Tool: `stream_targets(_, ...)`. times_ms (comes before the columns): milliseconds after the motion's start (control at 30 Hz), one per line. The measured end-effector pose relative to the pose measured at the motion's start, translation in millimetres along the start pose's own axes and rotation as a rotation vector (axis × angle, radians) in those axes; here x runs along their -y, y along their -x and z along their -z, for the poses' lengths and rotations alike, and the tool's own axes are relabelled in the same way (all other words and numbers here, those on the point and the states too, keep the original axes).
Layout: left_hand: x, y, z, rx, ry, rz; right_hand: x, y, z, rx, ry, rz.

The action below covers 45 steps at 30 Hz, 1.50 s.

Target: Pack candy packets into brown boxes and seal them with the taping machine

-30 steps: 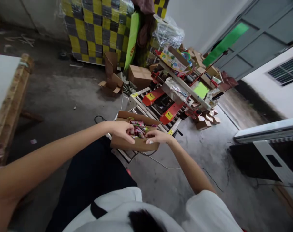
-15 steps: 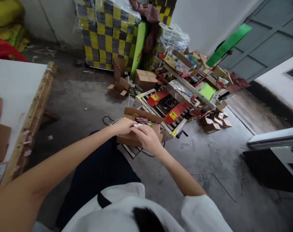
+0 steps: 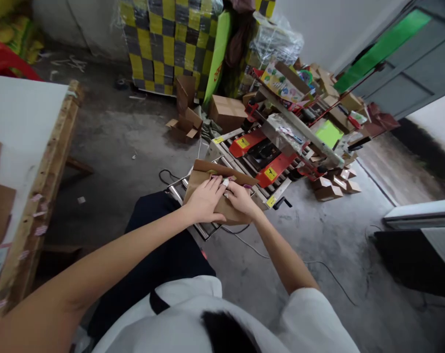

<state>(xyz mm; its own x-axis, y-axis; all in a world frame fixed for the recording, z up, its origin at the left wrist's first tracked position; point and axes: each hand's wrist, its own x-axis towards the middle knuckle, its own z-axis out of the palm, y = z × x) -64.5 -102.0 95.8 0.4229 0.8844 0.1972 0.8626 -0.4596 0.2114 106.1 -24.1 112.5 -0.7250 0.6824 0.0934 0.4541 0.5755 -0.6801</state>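
Note:
An open cardboard box [image 3: 237, 215] sits at the end of a roller conveyor in front of me, its near flap folded inward. Small colourful packets [image 3: 247, 186] show in part inside it, mostly covered. My left hand [image 3: 207, 200] lies flat on the near flap, fingers stretched and thumb apart. Against the same flap rests my right hand [image 3: 240, 197], its fingers pointing left and meeting the left fingertips. Something white, perhaps tape or a cover, is on one of its fingertips. Neither hand visibly holds a loose object.
The roller conveyor [image 3: 226, 159] runs away to a sealing machine with red belts [image 3: 277, 168]. Cartons [image 3: 331, 186] lie on the floor to the right. A white-topped table [image 3: 24, 117] with a wooden edge stands left. Cables [image 3: 255, 251] cross the floor; checkered stacks [image 3: 167, 44] stand behind.
My left hand has gone from closed fingers at the box edge to lying flat on the near flap, which is now folded over the contents. The view has shifted slightly.

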Motion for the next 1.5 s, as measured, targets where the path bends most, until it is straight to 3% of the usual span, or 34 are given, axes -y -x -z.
stream_targets(100,1.5,-2.1,2.4,0.018,0.004,0.014,10.1,11.0,6.0,-0.181,0.404,0.004)
stream_targets(167,0.5,-3.4,6.9,0.052,-0.033,0.007,12.0,11.7,13.0,-0.191,0.614,-0.038)
stream_targets(267,-2.0,-7.7,15.7,0.135,-0.094,-0.017,9.3,4.1,20.4,-0.039,0.748,-0.082)
stream_targets(433,-2.3,-19.0,21.6,0.266,-0.141,-0.087,3.6,-12.6,18.3,0.182,0.743,-0.060)
stream_targets(633,5.9,-19.5,5.4,0.228,-0.072,-0.075,-5.2,-32.8,7.6,0.446,0.667,-0.114)
stream_targets(800,8.1,-19.0,0.9,0.213,-0.074,-0.060,14.4,-28.6,12.9,0.482,0.735,-0.121)
stream_targets(900,10.2,-20.2,-0.7,0.194,-0.099,-0.085,32.6,-26.1,32.5,0.408,0.700,-0.090)
stream_targets(1033,13.9,-21.2,-2.5,0.185,-0.081,-0.093,40.6,-39.6,57.6,-0.005,0.549,-0.044)
stream_targets(1067,14.3,-21.3,-2.2,0.185,-0.078,-0.084,39.4,-40.6,56.8,-0.049,0.539,-0.076)
stream_targets(1133,14.4,-20.8,-0.7,0.172,-0.057,-0.069,35.2,-32.8,42.4,-0.010,0.542,-0.166)
stream_targets(1200,13.4,-18.7,0.9,0.157,0.000,-0.056,29.4,-12.0,14.3,0.037,0.560,-0.191)
stream_targets(1333,8.4,-4.4,-2.6,0.074,0.080,-0.033,16.3,35.1,-40.4,-0.102,0.614,-0.095)
stream_targets(1400,5.2,9.6,-8.1,-0.018,0.068,-0.072,10.8,44.5,-51.3,-0.125,0.617,-0.092)
stream_targets(1500,3.8,33.4,-12.8,-0.183,0.060,-0.182,5.5,43.2,-49.8,-0.113,0.614,-0.084)
